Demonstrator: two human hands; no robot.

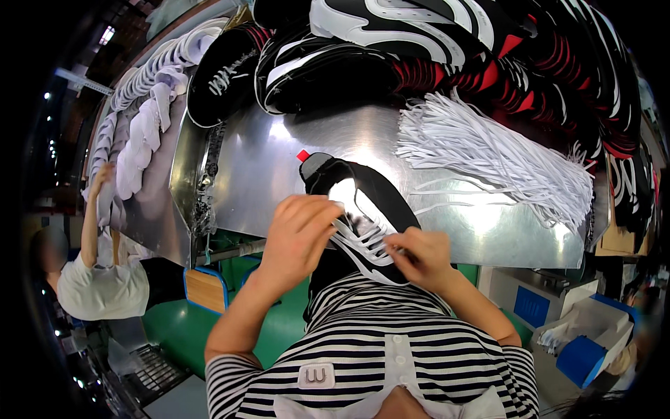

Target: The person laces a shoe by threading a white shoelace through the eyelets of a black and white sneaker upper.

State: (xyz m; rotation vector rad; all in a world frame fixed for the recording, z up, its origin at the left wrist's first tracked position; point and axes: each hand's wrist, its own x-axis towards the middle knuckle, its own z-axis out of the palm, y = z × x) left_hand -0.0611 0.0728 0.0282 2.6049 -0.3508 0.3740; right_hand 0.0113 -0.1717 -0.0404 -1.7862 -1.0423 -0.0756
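A black and white shoe upper (387,195) with a red tab at its heel lies at the table's near edge, toe toward me. White shoelace (368,241) crosses its throat in several rows. On the shoe's left side my left hand (300,227) is closed in a pinch, with a bit of white lace at the fingertips. My right hand (422,257), also closed, pinches the lace at the right row of eyelets. Its fingertips partly hide the lace end.
A bundle of white shoelaces (495,157) lies right on the metal table (251,167). Black, white and red shoe uppers (328,77) are stacked along the back. White curved pieces (143,140) hang in rows at left, where another person (101,279) reaches up.
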